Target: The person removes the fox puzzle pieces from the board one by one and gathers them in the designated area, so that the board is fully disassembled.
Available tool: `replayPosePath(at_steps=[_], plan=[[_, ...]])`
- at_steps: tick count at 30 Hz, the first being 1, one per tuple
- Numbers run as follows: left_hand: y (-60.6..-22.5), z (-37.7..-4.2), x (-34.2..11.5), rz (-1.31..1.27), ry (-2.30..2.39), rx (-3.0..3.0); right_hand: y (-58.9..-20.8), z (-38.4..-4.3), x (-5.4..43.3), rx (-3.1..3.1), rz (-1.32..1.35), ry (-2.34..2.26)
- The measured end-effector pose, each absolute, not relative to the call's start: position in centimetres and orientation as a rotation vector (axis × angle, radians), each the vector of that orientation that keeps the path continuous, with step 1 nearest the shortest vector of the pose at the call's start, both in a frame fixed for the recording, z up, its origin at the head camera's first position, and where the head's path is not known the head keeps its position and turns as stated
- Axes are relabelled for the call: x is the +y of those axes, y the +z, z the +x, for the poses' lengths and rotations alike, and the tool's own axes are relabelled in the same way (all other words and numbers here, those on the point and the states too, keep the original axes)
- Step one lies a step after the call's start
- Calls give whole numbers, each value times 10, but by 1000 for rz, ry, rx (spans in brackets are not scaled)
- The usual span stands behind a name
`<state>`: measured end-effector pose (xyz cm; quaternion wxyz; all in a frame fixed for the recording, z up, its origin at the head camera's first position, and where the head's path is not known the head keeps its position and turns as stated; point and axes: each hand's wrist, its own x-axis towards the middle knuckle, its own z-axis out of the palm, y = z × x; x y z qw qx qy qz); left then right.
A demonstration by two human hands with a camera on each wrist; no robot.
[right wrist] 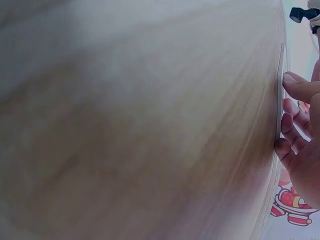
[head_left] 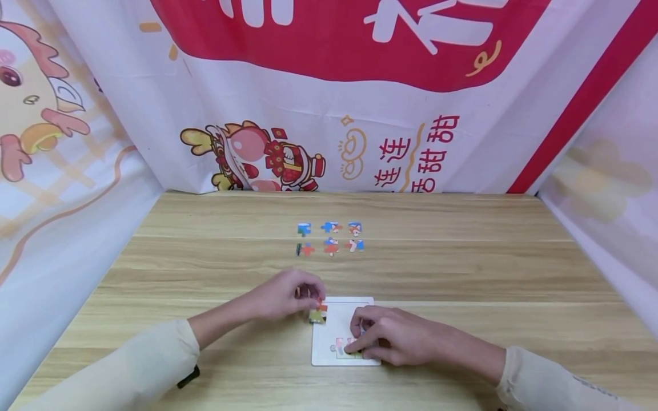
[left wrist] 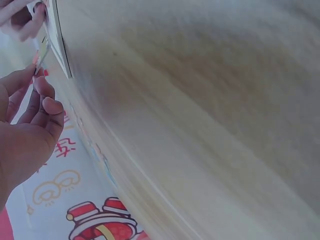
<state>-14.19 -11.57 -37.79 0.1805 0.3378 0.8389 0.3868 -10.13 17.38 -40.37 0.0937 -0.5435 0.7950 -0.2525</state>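
Observation:
A small jigsaw piece (head_left: 317, 315) with orange and olive-green parts is pinched in my left hand (head_left: 288, 294), over the left edge of a white puzzle board (head_left: 339, 302). The left wrist view shows that same piece (left wrist: 43, 50) edge-on at the fingertips. My right hand (head_left: 396, 337) lies over the board's lower right, thumb and fingers touching it. Under these fingertips a few joined pink and green pieces (head_left: 340, 347) lie on the board, partly hidden. In the right wrist view the right hand (right wrist: 302, 130) has its thumb on the board (right wrist: 280, 95) and other fingers at its edge.
Several loose jigsaw pieces (head_left: 331, 246) lie in two rows farther back on the wooden table (head_left: 205, 251). Behind them hangs a printed red and white cloth (head_left: 308, 103), with more cloth down both sides.

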Motion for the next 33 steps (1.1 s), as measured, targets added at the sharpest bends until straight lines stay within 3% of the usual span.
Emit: replayPosePath(at_steps=[33], plan=[[-393,-204,-143,625,1148,2523,-409,-104,176,2341,-1603,-777]])
